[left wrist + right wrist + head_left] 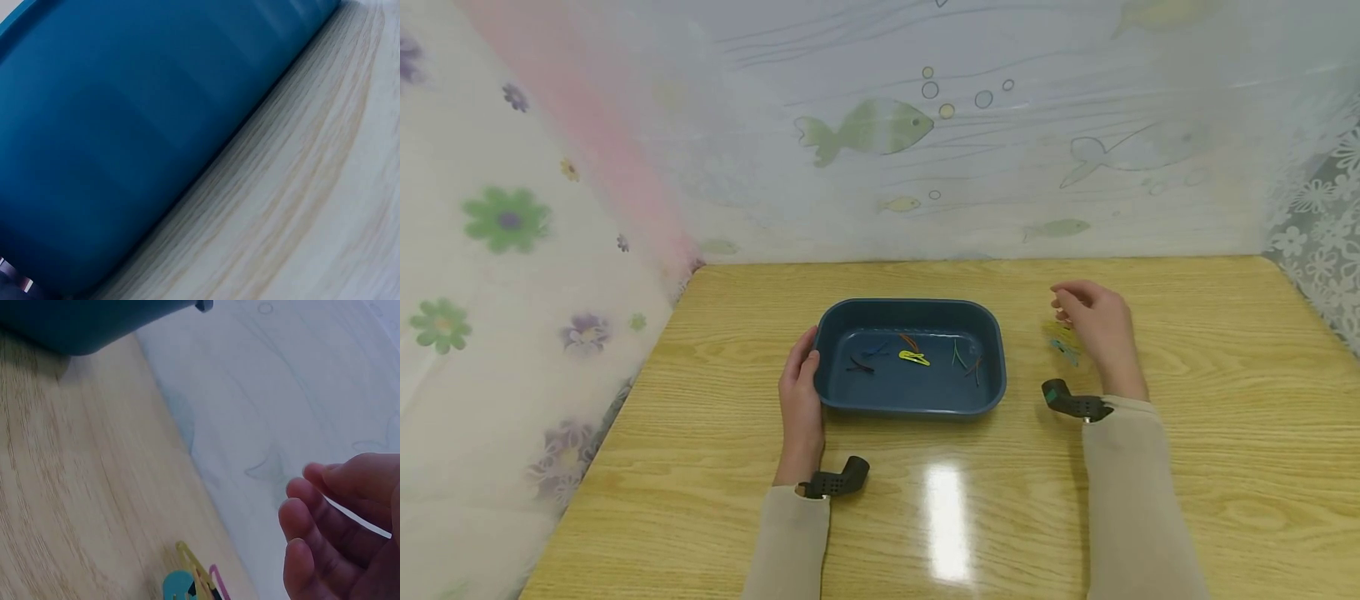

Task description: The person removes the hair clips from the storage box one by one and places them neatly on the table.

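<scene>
A dark blue plastic basin [910,404] stands on the wooden table, its side wall filling much of the left wrist view. My left hand [800,379] rests against the basin's left end, thumb and fingers at the rim; some fingertips are hidden. Inside lie several hair clips, including a yellow hair clip [914,358], a green one and a blue one. To the basin's right, my right hand [1093,321] hovers beside a small pile of hair clips [1064,350], yellow and teal. The right wrist view shows its fingers [300,519] loosely bent, with nothing visible between them.
The wooden table [737,433] reaches back to a sheet printed with fish [880,129]. On the left hangs a flowered sheet [508,218], and on the right a white lace-patterned one [1326,258]. A camera sits on each wrist.
</scene>
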Available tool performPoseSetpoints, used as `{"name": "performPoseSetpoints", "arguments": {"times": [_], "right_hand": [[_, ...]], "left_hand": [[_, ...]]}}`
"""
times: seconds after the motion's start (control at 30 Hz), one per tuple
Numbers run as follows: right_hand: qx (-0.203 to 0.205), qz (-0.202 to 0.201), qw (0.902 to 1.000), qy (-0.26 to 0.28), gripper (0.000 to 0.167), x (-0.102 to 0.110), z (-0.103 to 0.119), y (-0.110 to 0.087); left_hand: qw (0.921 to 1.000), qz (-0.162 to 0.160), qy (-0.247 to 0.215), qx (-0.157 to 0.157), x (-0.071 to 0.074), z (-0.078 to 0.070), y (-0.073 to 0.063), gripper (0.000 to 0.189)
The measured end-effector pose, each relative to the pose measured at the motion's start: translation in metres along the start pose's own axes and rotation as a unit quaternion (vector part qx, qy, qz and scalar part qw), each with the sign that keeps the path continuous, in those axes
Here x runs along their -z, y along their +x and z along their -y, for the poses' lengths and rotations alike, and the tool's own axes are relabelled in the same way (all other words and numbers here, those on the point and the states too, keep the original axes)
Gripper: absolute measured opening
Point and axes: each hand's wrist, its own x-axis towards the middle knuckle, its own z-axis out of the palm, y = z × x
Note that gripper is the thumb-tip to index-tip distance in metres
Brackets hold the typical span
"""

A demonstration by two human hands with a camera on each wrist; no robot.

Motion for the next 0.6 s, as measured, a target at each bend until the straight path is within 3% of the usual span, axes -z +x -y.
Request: {"name": "performPoseSetpoints", "arguments": {"times": [0.13, 0.3, 0.6], "right_hand": [[0.018, 0.003, 0.9992, -0.037, 0.048, -0.003, 0.004, 0.000], [0.045, 0.012, 0.9971, -0.061, 0.047, -0.003, 0.025, -0.011], [0.060, 0.116, 0.9869, -0.095, 0.044, -0.006, 0.052, -0.018]], "left_hand": [[1.0000, 0.000, 0.001, 0.002, 0.000, 0.000, 0.000, 0.034], [1.0000, -0.002, 0.000, 0.004, -0.001, -0.001, 0.000, 0.033], [0.9999, -0.004, -0.006, 0.007, -0.001, -0.001, 0.001, 0.033]]}}
